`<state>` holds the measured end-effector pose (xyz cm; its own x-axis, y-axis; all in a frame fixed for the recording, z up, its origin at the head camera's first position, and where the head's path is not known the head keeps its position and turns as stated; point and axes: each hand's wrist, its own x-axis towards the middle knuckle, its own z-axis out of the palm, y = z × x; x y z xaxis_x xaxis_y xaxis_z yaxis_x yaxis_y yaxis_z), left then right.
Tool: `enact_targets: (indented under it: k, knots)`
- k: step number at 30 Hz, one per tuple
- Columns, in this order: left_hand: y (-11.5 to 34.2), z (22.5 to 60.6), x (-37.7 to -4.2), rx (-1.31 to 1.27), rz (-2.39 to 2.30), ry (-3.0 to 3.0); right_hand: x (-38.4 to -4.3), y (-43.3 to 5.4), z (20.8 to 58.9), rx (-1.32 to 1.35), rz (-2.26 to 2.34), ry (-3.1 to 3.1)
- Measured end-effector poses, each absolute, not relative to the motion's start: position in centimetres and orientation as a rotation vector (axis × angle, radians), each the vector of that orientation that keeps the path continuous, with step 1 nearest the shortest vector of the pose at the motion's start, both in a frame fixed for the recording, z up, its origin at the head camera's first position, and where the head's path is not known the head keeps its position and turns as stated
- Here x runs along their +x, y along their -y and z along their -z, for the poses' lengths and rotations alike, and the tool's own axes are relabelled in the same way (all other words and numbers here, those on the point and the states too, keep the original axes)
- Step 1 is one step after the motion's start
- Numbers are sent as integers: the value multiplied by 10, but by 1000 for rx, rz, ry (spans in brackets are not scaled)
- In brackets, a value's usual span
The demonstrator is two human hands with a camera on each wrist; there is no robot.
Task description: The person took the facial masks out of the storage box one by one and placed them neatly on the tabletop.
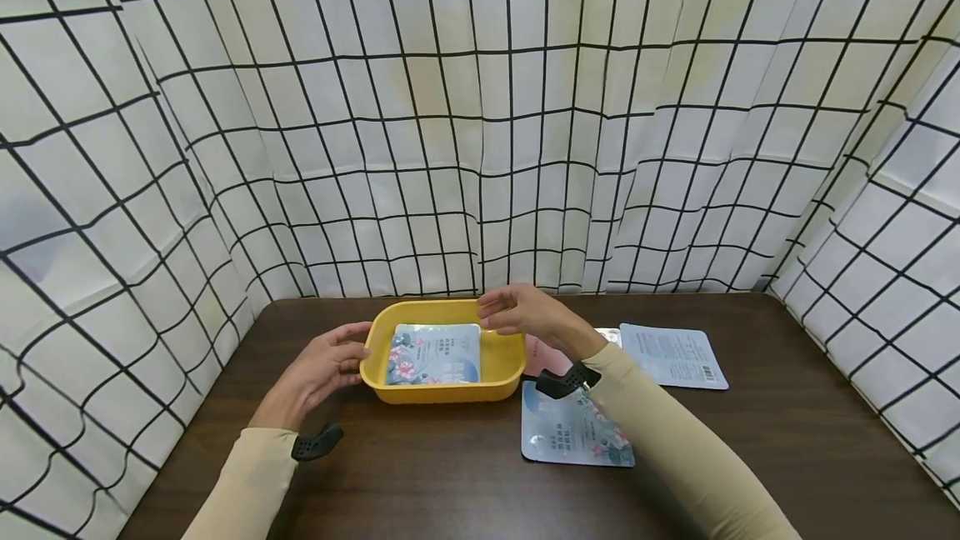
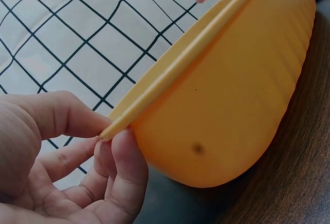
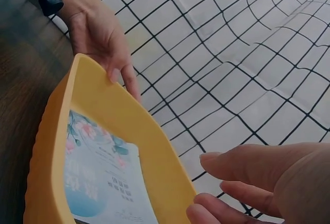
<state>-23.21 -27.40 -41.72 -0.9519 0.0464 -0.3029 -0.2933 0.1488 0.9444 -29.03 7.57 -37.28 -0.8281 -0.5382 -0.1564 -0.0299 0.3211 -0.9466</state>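
A yellow plastic basin (image 1: 444, 393) stands on the table with a pale blue, flower-printed flat packet (image 1: 437, 354) lying face up inside. At the basin's left end my left hand (image 1: 328, 363) pinches the rim between thumb and fingers, as the left wrist view shows. My right hand (image 1: 536, 319) hovers over the basin's back right corner, fingers loosely bent and holding nothing. Its fingertips come close to the rim in the right wrist view, where the packet's flowers and print show too.
Right of the basin lie a blue flowered packet (image 1: 566, 432) near the front, a pink packet (image 1: 542, 357) partly hidden by my right wrist, and a pale blue packet (image 1: 671, 355) with small print and a barcode. A white cloth with black grid lines (image 1: 517, 148) surrounds the brown table (image 1: 420, 473).
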Motion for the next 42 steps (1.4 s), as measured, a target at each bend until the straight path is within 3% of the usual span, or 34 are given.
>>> enact_targets:
  k: [9,42]
  knots:
    - [272,417,-231,-229,-1885,-2165,-295,-68,382,-557,1454,-2213]
    - [272,416,-231,-259,-1891,-2156,-302,-27,403,-374,1444,-2222]
